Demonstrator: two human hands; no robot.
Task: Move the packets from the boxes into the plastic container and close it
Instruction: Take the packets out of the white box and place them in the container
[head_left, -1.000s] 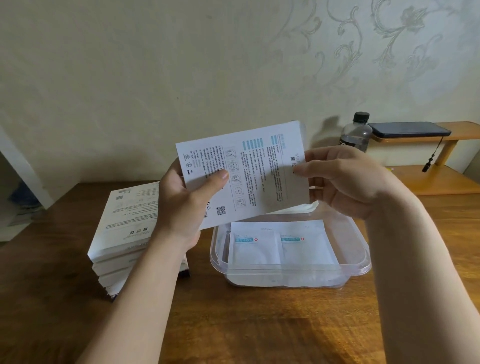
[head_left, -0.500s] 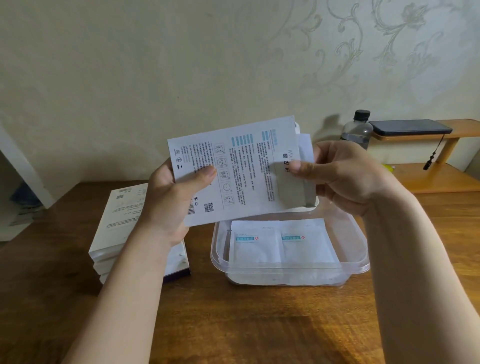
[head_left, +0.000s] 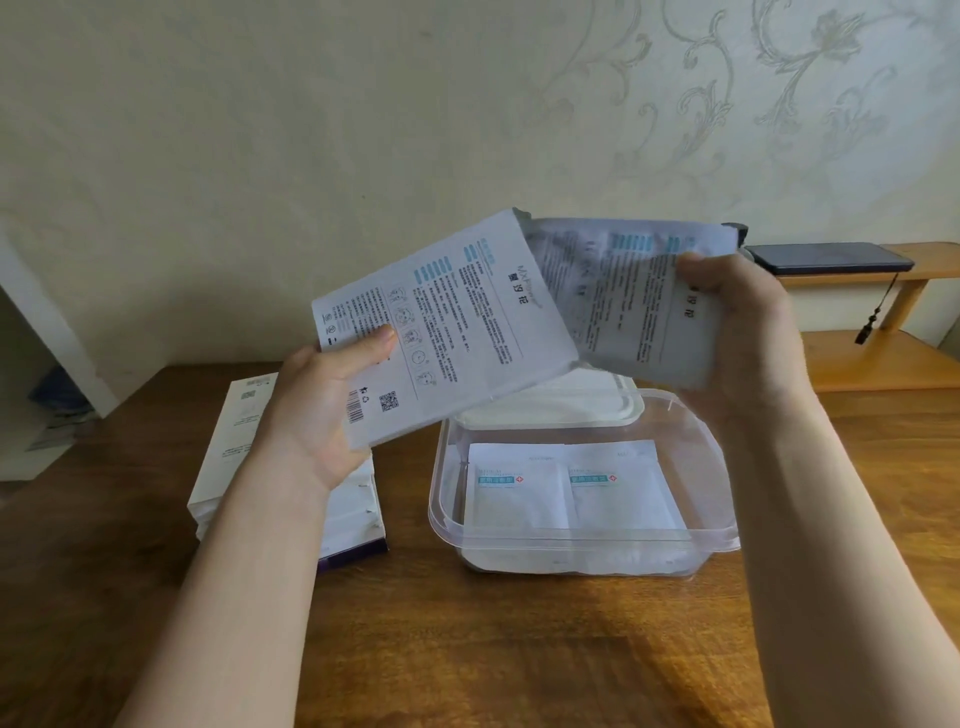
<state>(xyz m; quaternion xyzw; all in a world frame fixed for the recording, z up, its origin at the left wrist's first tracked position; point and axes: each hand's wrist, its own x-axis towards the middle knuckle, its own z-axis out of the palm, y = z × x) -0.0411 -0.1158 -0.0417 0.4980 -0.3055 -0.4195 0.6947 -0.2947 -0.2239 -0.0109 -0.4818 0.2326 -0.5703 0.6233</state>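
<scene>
Soft, dimmish indoor light; warm sheen on table (head_left: 519, 649); packets (head_left: 639, 306) motion-blurred; wide-angle curving toward frame edges.

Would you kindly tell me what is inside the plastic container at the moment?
Two white packets lie flat, side by side, in the container. More white shows beneath them through the wall, but they cover it, so its count is unclear.
</scene>
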